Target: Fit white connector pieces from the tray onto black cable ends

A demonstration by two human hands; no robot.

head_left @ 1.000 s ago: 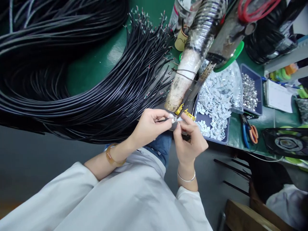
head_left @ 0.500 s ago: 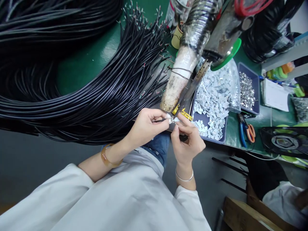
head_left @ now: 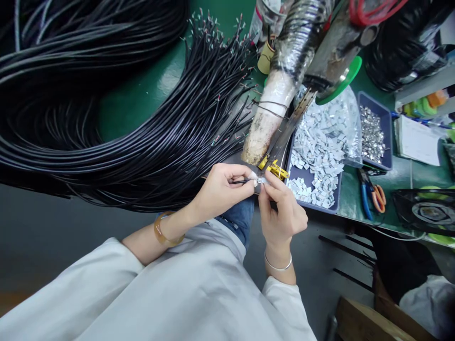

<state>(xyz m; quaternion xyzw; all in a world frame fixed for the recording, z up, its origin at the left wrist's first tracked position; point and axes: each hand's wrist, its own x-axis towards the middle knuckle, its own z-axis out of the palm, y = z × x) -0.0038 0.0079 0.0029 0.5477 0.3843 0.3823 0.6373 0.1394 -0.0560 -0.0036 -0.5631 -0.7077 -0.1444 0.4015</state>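
Observation:
Between thumb and fingers, my left hand [head_left: 227, 187] pinches the end of a black cable [head_left: 240, 181]. Facing it, my right hand [head_left: 283, 203] pinches a small pale piece [head_left: 262, 180] at the cable's tip; its details are too small to tell. The fingertips of both hands nearly meet, just in front of a yellow metal part [head_left: 277, 169] below a white wrapped tube [head_left: 265, 118]. Right of the hands is a blue-grey tray [head_left: 337, 196] with many small pale flat pieces [head_left: 316, 156].
A big bundle of black cables [head_left: 149, 137] covers the left of the green table [head_left: 124, 102]. At the right are a bin of metal parts [head_left: 372, 135], pliers [head_left: 371, 194], a paper pad [head_left: 419, 142] and a black fan [head_left: 426, 210]. A person's sleeve [head_left: 430, 303] shows lower right.
The view has shifted slightly, so most things appear further right. My right fingertips have come closer to my left ones, and the pale piece now meets the cable's tip.

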